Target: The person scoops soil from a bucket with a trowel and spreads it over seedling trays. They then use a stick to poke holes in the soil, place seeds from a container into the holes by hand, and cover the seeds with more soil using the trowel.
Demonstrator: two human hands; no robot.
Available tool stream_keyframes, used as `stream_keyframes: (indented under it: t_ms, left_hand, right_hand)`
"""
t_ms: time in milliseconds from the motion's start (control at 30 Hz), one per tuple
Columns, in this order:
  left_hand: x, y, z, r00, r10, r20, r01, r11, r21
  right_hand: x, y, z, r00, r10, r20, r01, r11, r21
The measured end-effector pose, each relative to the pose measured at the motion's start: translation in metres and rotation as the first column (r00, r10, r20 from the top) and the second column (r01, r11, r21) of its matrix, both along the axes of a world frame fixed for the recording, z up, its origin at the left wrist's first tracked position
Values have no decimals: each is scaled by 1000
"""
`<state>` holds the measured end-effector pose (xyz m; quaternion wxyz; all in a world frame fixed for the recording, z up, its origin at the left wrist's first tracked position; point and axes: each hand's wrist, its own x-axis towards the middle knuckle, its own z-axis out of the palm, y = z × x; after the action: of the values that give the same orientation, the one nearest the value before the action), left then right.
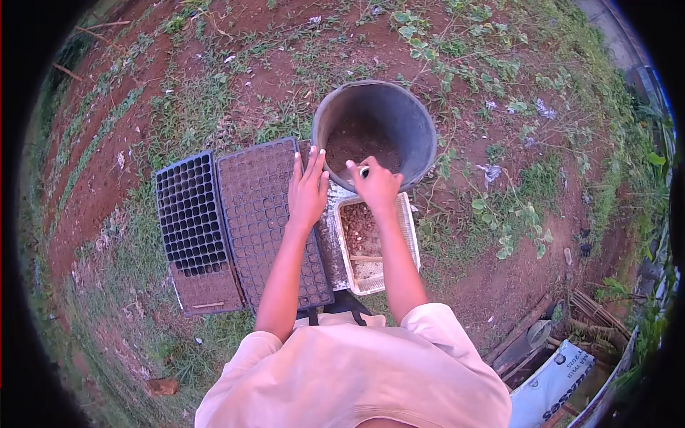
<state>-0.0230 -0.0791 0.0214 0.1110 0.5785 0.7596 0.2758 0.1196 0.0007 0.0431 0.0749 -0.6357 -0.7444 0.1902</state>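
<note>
A large grey bucket (421, 135) with dark soil (364, 143) in its bottom stands ahead of me. My left hand (307, 192) lies with fingers stretched out beside the bucket's left rim, over the edge of a soil-filled seedling tray (260, 207). At the near rim, my right hand (378, 187) is closed around a small pale object (364, 172), mostly hidden by the fingers. Under my right forearm sits a cream plastic basket (409, 228) holding reddish bits and a thin stick (366, 259).
A second black tray (189, 214) at the left has many hollow cells and a soil-covered near end, where a small stick (208, 305) lies. Weeds and red soil surround everything. A printed white sack (553, 381) and wood pieces lie at the lower right.
</note>
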Motion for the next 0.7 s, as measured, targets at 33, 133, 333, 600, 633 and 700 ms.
stream_keyframes:
  t_ms: [33,133,333,600,633,700]
  left_hand:
    - [1,0,0,1000,2,-12,-3,1000,-9]
    - [2,-2,2,1000,16,-19,-16,1000,-20]
    - [1,-15,13,999,-40,-30,42,995,86]
    - [-9,-72,-2,987,31,160,-63,978,201]
    - [-13,-83,-5,979,33,199,-72,979,193]
    - [-22,-108,-10,981,58,187,-94,978,187]
  right_hand:
    - [1,-3,-1,1000,5,-4,-5,1000,-5]
    - [1,-7,7,999,22,24,-21,998,-66]
    - [6,-32,-4,991,118,-61,-96,953,288]
    - [-8,-86,-14,946,206,-250,-43,845,532]
    - [-12,-95,-15,936,222,-275,-39,838,544]
    - [-22,-113,-19,927,238,-289,-41,832,553]
